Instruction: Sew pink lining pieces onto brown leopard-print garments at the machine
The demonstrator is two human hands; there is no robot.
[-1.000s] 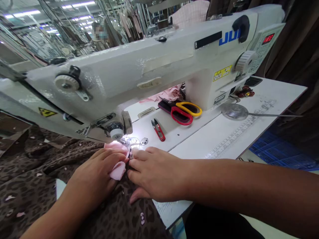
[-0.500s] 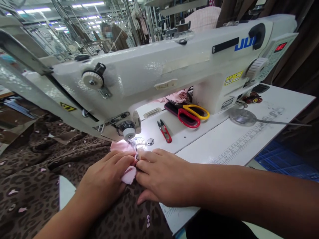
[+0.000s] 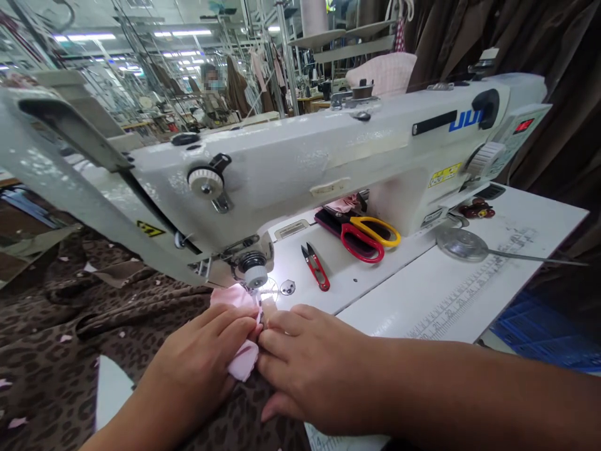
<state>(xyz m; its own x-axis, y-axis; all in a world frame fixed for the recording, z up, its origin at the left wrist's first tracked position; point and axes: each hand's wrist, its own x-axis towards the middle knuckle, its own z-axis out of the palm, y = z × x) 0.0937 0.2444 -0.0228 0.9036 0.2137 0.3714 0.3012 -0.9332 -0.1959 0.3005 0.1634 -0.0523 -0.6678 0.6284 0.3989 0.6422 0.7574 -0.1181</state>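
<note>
Left hand (image 3: 197, 357) and right hand (image 3: 310, 369) still grip pink fabric (image 3: 244, 361) at the presser foot (image 3: 261, 294), the view now tilted higher.

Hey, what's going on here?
A person sits at a white industrial sewing machine. Their left hand holds pink fabric just below the presser foot, and their right hand lies against it on brown leopard-print fabric. Red thread snips and scissors lie nearby on the white table.
</note>
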